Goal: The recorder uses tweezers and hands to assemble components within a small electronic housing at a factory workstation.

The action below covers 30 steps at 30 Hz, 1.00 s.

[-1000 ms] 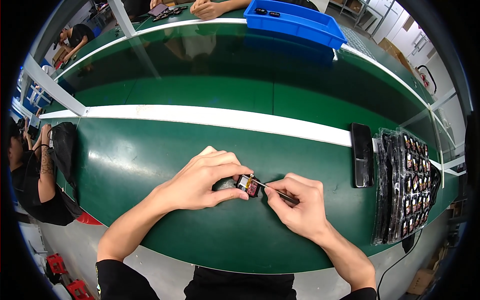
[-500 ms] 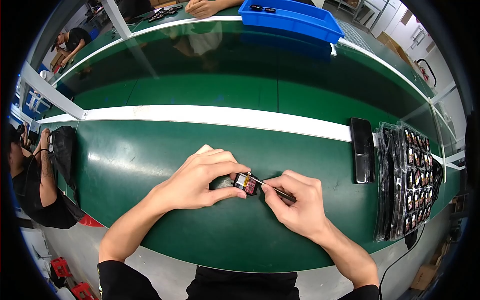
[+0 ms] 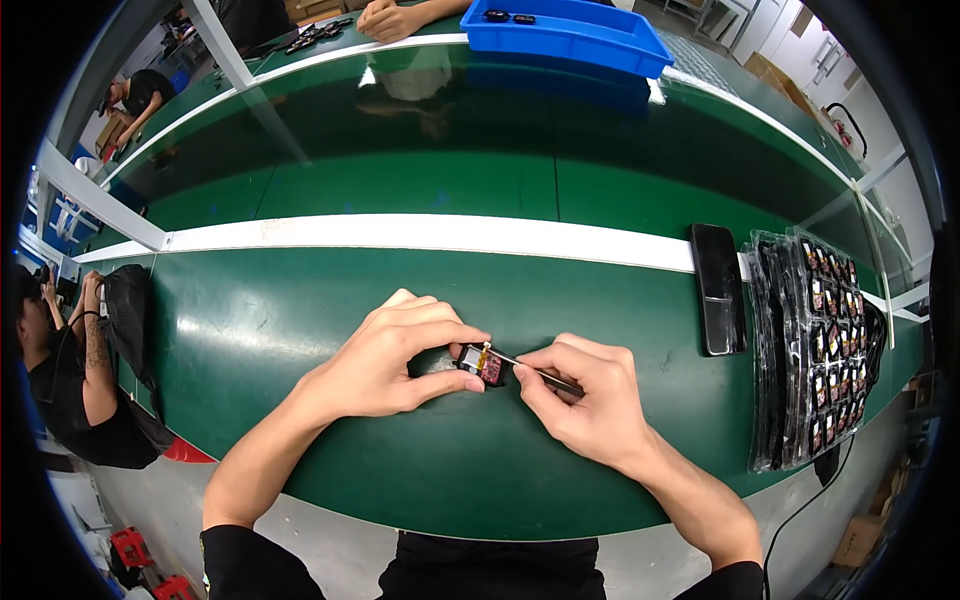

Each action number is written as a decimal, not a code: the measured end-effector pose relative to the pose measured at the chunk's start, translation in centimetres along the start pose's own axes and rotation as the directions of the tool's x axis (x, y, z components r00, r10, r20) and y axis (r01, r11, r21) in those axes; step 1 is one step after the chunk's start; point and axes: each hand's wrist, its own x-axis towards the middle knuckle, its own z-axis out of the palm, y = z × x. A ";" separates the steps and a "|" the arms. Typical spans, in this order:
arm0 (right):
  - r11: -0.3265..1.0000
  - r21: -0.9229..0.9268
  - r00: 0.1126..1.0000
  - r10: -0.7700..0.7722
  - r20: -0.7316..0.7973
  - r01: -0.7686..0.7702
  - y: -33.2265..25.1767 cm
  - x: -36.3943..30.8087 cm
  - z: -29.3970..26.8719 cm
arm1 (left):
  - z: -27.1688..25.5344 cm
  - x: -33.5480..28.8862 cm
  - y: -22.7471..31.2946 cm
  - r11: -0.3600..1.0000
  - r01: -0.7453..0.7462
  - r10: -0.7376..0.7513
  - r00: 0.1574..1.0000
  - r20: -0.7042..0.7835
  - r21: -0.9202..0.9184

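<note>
Between the thumb and fingers of my left hand (image 3: 408, 350) is a small black electronic module (image 3: 492, 371), its inside facing up. A silvery block, a yellow-orange strip and a reddish circuit board show in it. My right hand (image 3: 590, 395) is closed in a pen grip around thin metal tweezers (image 3: 545, 378). Their tip reaches the module's upper edge, near the yellow strip. Whether the tip touches the strip is too small to tell. Both hands are low over the green tabletop (image 3: 420, 470).
To the right a black smartphone (image 3: 718, 290) lies beside upright stacked clear trays (image 3: 832, 345) holding several small modules. Across the white rail (image 3: 420, 232) stands a blue bin (image 3: 570, 45), with another person's hand (image 3: 390, 20) near it. A person beside a black bag (image 3: 122, 305) is at the left.
The whole view has shifted slightly. Both hands keep their grips, and the tweezer tip stays at the module's upper edge.
</note>
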 end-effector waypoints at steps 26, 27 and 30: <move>1.000 0.000 0.999 -0.029 -0.035 0.029 0.6 0.0 0.3 | -0.2 0.4 0.8 0.997 0.065 -0.066 0.997 -0.030 -0.046; 1.000 0.003 0.999 -0.022 -0.034 0.022 0.6 -0.1 0.3 | -0.2 0.4 0.8 0.997 0.066 -0.068 0.997 -0.028 -0.048; 1.000 -0.011 1.000 -0.014 0.006 0.014 0.1 0.1 -0.1 | -0.3 0.4 0.8 0.997 0.062 -0.062 0.998 -0.025 -0.035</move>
